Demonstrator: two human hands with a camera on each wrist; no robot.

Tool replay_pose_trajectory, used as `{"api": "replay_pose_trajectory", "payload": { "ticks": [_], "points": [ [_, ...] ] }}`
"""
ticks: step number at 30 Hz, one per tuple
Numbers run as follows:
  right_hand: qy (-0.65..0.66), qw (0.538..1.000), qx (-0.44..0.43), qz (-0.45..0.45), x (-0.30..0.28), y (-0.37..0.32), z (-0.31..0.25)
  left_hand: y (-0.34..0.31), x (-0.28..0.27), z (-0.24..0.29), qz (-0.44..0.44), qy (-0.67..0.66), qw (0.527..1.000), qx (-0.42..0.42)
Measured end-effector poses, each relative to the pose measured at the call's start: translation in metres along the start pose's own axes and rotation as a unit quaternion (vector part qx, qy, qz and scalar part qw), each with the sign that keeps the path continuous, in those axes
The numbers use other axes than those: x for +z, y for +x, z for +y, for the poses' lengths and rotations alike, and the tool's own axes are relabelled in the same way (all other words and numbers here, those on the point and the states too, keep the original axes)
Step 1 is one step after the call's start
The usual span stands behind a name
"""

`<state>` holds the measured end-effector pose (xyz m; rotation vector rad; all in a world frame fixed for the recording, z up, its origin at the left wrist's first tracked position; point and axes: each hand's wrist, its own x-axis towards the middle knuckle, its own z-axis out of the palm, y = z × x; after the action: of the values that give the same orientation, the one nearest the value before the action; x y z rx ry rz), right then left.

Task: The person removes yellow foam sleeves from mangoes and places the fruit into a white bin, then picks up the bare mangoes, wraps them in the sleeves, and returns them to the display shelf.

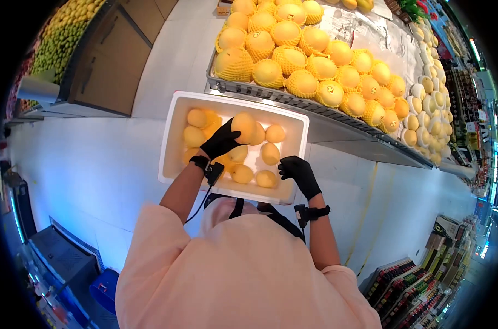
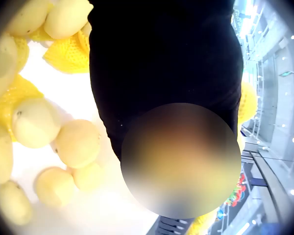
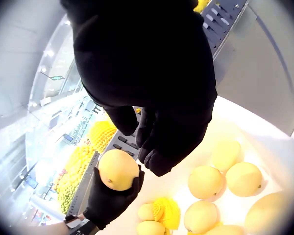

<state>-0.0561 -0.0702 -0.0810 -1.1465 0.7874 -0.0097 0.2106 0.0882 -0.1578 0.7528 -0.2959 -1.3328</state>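
In the head view, my black-gloved left hand grips a round yellow fruit above a white foam box. The right wrist view shows that fruit upright in the left hand, fingers and thumb around its lower part. A blurred circle covers the fingers of the left hand in its own wrist view. My right hand, also gloved, hangs over the box's right edge. Its fingers are loosely curled, and nothing shows between the thumb and fingers of the right hand.
Loose fruits and yellow foam nets lie in the box. Beyond it stands a display with a grey slatted edge, holding rows of netted fruit. Wooden cabinets are at the upper left.
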Motion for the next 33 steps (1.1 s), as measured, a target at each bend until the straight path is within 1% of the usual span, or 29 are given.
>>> {"api": "replay_pose_trajectory", "payload": {
  "ticks": [1, 4, 5, 6, 7, 8, 10, 11, 14, 16, 17, 19, 20, 21, 24, 25, 26, 27, 29, 31, 33],
  "points": [
    [0.008, 1.0, -0.011, -0.018, 0.0, -0.001, -0.005, -0.005, 0.012, 0.003, -0.013, 0.054, 0.998, 0.03],
    [0.012, 0.997, -0.056, -0.055, 0.008, -0.005, -0.03, -0.018, 0.048, 0.009, -0.069, -0.015, 0.996, 0.053],
    [0.015, 0.996, -0.069, -0.062, 0.011, -0.007, -0.041, -0.02, 0.058, 0.013, -0.061, 0.052, 0.995, 0.056],
    [0.017, 0.994, -0.081, -0.067, 0.014, -0.011, -0.051, -0.025, 0.075, 0.019, -0.071, 0.067, 0.994, 0.055],
    [-0.02, 0.993, -0.098, -0.066, 0.016, -0.014, -0.059, -0.031, 0.095, 0.028, -0.081, 0.081, 0.992, 0.054],
    [-0.028, 0.99, -0.115, -0.072, 0.017, -0.02, -0.067, -0.035, 0.113, 0.034, -0.092, 0.097, 0.99, 0.054],
    [-0.044, 0.984, -0.151, -0.082, 0.019, -0.03, -0.084, -0.039, 0.139, 0.045, -0.084, 0.181, 0.979, 0.05],
    [-0.043, 0.985, -0.147, -0.077, 0.02, -0.036, -0.091, -0.039, 0.147, 0.047, -0.08, 0.222, 0.971, 0.048],
    [-0.041, 0.982, -0.178, -0.058, 0.024, -0.05, -0.104, -0.037, 0.154, 0.044, -0.133, 0.058, 0.985, 0.089],
    [-0.035, 0.979, -0.196, -0.034, 0.032, -0.059, -0.111, -0.041, 0.183, 0.058, -0.063, 0.179, 0.974, 0.127],
    [-0.031, 0.978, -0.205, -0.022, 0.036, -0.061, -0.112, -0.043, 0.198, 0.063, -0.028, 0.238, 0.96, 0.146],
    [0.012, 0.977, -0.211, -0.036, 0.043, -0.06, -0.11, -0.042, 0.22, 0.059, 0.032, 0.361, 0.918, 0.164],
    [0.032, 0.975, -0.214, -0.044, 0.046, -0.059, -0.109, -0.041, 0.228, 0.055, 0.061, 0.419, 0.889, 0.173],
    [-0.013, 0.965, -0.261, -0.004, 0.048, -0.056, -0.106, -0.04, 0.231, 0.051, 0.059, 0.42, 0.884, 0.194],
    [0.098, 0.964, -0.234, -0.074, 0.033, -0.051, -0.105, -0.044, 0.22, 0.05, 0.088, 0.362, 0.916, 0.147],
    [0.182, 0.95, -0.219, -0.124, 0.032, -0.055, -0.107, -0.045, 0.216, 0.054, 0.089, 0.342, 0.923, 0.155],
    [0.112, 0.956, -0.247, -0.116, 0.029, -0.061, -0.109, -0.046, 0.213, 0.057, 0.054, 0.25, 0.953, 0.164],
    [0.041, 0.955, -0.273, -0.108, 0.029, -0.069, -0.115, -0.05, 0.211, 0.059, 0.07, 0.251, 0.952, 0.158],
    [0.005, 0.952, -0.285, -0.11, 0.027, -0.075, -0.122, -0.055, 0.209, 0.061, 0.091, 0.259, 0.948, 0.16],
    [0.06, 0.954, -0.265, -0.122, 0.026, -0.074, -0.127, -0.059, 0.204, 0.057, 0.101, 0.27, 0.942, 0.172],
    [0.083, 0.952, -0.268, -0.12, 0.027, -0.071, -0.128, -0.064, 0.2, 0.056, 0.107, 0.332, 0.919, 0.186]
  ]
}}
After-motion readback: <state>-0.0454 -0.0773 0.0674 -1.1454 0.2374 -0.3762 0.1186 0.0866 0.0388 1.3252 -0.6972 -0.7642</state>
